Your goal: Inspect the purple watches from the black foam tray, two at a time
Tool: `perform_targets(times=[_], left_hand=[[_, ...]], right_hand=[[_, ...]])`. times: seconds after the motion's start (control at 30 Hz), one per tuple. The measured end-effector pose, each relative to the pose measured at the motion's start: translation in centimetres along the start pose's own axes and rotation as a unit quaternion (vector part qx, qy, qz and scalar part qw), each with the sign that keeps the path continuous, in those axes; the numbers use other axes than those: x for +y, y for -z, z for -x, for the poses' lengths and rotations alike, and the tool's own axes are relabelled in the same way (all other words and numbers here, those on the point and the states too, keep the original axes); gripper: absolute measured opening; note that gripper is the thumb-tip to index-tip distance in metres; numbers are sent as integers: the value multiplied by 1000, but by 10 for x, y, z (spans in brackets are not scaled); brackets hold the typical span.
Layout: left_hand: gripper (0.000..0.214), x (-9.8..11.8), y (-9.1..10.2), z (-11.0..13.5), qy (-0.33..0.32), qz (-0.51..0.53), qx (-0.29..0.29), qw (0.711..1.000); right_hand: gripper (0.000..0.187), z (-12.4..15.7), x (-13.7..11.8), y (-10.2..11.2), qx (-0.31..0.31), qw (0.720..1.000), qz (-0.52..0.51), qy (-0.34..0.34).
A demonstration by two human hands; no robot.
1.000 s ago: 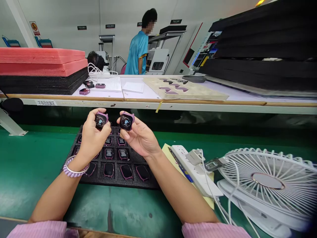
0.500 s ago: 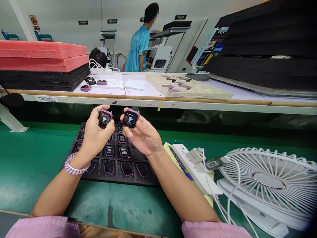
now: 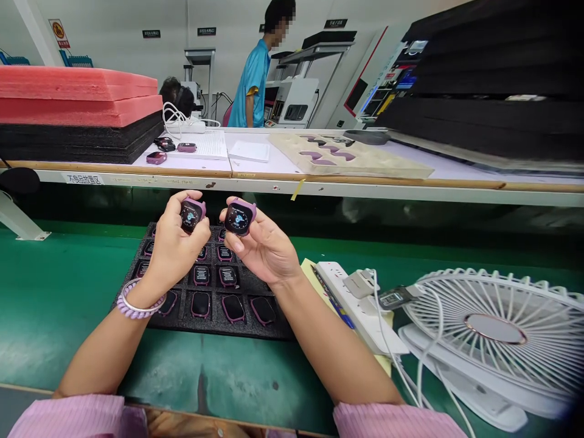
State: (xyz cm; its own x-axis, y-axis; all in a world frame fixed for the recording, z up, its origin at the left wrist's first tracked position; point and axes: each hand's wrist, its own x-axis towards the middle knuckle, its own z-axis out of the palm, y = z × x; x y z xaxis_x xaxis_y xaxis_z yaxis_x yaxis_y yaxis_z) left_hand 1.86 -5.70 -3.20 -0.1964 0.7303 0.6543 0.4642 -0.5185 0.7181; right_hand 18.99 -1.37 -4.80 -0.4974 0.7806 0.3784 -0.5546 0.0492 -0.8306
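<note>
My left hand is closed round a small purple watch body with a lit screen, held up above a black foam tray. My right hand grips a second purple watch body, screen lit and facing me. The two watch bodies sit side by side, a little apart. Below my hands the tray holds several more purple watch bodies in its pockets, some with lit screens. The tray's far rows are hidden behind my hands.
The tray lies on a green belt. At right lie a white power strip with cables and a white fan. A white shelf behind carries pink and black foam stacks. A person in a blue shirt stands beyond.
Both hands keep their grip on the watch bodies and have barely shifted. The camera has tilted slightly, so the scene sits a little differently in the frame.
</note>
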Motion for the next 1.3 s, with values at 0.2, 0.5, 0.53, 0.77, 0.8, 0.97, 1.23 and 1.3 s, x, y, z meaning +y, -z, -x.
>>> perform_targets(times=[0.2,0.5,0.53,0.77,0.8,0.97,1.23,1.3], left_hand=[[39,0,0,-1,16,27,-7,999],[40,1,0,-1,17,38,-12,999],[41,1,0,-1,17,41,-12,999],[40,-3,-1,-4,33,35,-28,998],[40,-5,-1,-5,53,48,-27,997],[57,-9,-4,-10,207,185,-46,960],[39,-4,-6,-15,299,363,-68,880],[39,-5,-7,-16,307,375,-61,873]], right_hand=[[57,0,0,0,19,1000,15,-4],[55,0,-1,0,-1,1000,-14,1],[55,0,-1,1,0,1000,-9,0],[53,-2,3,3,-30,999,-32,-30],[51,-3,4,4,-29,998,-36,-42],[36,-11,6,16,12,992,-60,-111],[21,-15,2,27,44,994,-46,-88],[24,-15,2,28,40,995,-42,-79]])
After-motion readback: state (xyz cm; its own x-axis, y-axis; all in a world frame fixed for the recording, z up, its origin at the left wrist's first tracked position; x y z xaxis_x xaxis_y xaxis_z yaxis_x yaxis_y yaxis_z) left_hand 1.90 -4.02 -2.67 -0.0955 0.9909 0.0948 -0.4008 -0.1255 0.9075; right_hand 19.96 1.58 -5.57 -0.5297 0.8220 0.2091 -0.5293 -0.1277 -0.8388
